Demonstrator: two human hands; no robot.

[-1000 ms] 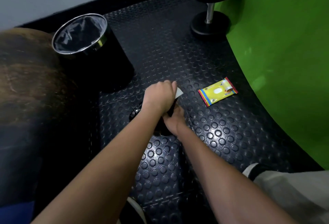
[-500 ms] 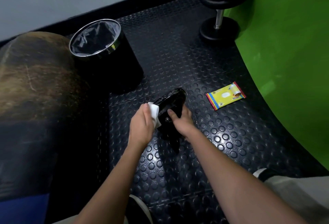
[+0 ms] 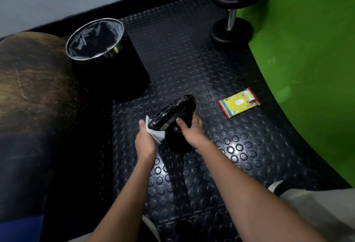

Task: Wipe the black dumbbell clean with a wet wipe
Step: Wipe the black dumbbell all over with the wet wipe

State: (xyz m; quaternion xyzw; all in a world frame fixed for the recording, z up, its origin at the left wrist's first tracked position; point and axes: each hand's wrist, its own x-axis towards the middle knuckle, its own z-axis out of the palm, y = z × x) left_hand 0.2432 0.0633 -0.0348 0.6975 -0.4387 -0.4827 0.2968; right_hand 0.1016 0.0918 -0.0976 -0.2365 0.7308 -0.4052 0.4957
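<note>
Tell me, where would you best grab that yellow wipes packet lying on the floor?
Pinch the yellow wipes packet across its short width, by the two long edges, coming straight down from above. It lies flat on the studded mat with bare floor all round, so probably nothing blocks the fingers. Avoid the raised flap at its right end.

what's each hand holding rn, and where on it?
Left hand pinches the white wet wipe against the black dumbbell; right hand grips its near end.
</note>
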